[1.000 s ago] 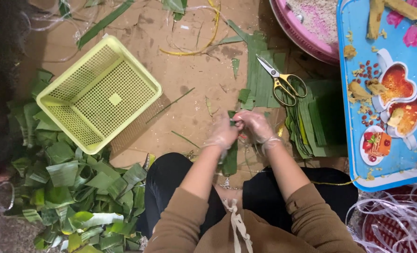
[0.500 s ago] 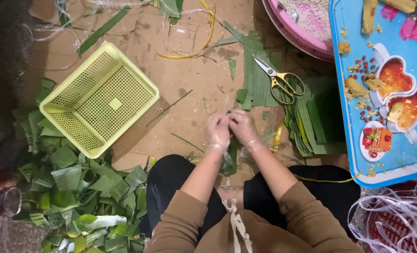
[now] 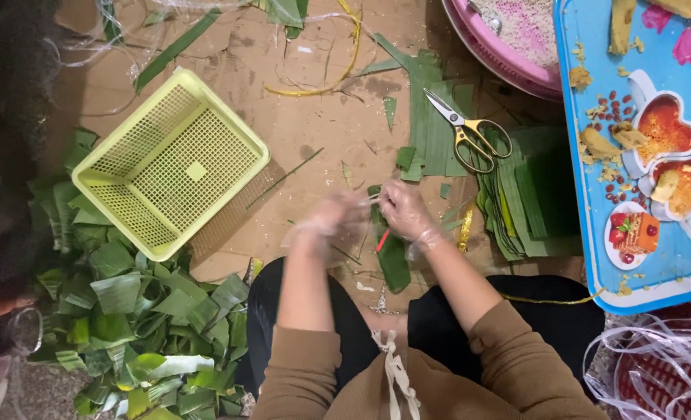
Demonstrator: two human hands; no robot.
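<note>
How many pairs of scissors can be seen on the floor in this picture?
1. The scissors, with yellow handles, lie on cut green leaf strips, beyond the right hand and left of the blue tray. Others may be hidden under the leaf piles.

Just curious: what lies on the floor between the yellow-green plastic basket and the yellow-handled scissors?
In the head view, mostly bare brown cardboard with small green leaf scraps.
</note>
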